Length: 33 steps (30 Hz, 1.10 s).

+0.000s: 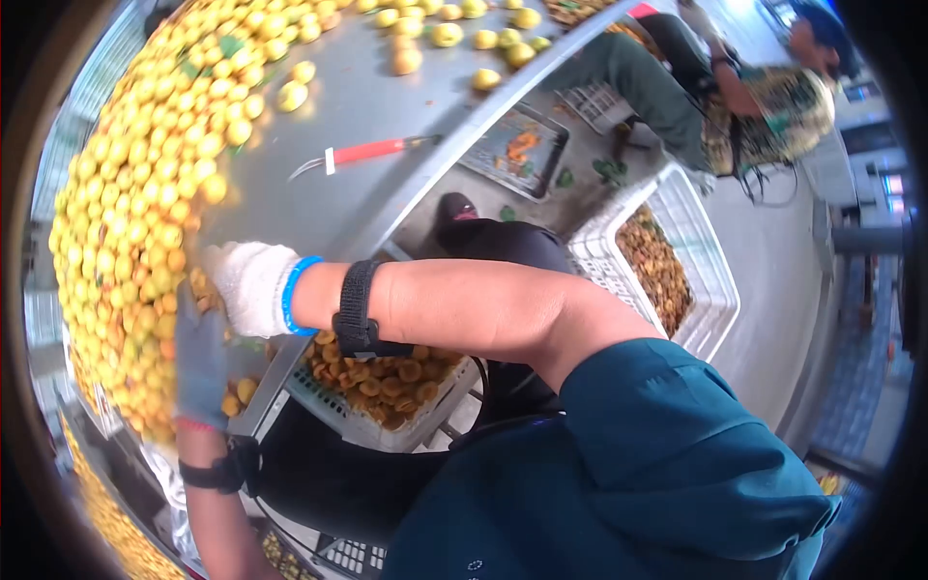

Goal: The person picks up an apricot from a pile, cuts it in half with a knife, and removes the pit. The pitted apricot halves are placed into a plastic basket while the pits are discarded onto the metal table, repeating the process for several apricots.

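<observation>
Yellow apricots lie heaped along the left of a metal table. At the heap's near right edge, my two gloved hands come together. My left hand, in a grey glove, points away from me with its fingers closed around an apricot. From the right, my right hand in a white knitted glove meets it there. Its fingers are curled in, and what they hold is hidden. Farther up the table lies a red-handled tool with a curved metal end, apart from both hands.
The metal table has a raised rim on my side. Below it stands a crate of halved apricots. To the right are a white crate with brownish contents and a dark tray on the floor. Another person sits at upper right.
</observation>
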Each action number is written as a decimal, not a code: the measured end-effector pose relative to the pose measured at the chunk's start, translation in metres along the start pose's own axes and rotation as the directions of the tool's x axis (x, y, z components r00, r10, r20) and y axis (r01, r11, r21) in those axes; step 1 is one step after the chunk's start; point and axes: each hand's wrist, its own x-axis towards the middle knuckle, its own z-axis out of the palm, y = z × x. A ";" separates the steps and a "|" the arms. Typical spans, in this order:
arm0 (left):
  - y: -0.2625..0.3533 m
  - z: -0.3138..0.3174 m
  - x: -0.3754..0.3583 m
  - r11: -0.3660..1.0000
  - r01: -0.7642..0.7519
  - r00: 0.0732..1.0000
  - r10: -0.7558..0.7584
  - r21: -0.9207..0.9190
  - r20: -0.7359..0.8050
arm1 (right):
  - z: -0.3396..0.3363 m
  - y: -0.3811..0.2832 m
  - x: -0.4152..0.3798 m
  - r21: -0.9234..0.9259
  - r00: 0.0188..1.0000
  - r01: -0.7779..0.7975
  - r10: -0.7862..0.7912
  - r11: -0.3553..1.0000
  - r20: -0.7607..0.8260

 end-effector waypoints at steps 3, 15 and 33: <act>0.097 0.025 0.003 0.982 -0.162 0.987 0.162 -0.100 -0.010 | -0.069 -0.007 -0.044 0.037 0.991 -0.049 0.053 0.998 -0.120; 0.425 0.297 -0.066 0.842 -0.497 0.764 0.540 -0.211 0.353 | -0.328 0.076 -0.454 0.069 0.533 -0.735 0.638 0.675 -0.557; 0.033 -0.046 -0.122 0.910 0.183 0.973 -0.221 -0.372 -0.063 | -0.191 0.055 -0.201 0.081 0.933 -0.291 0.301 0.953 -0.195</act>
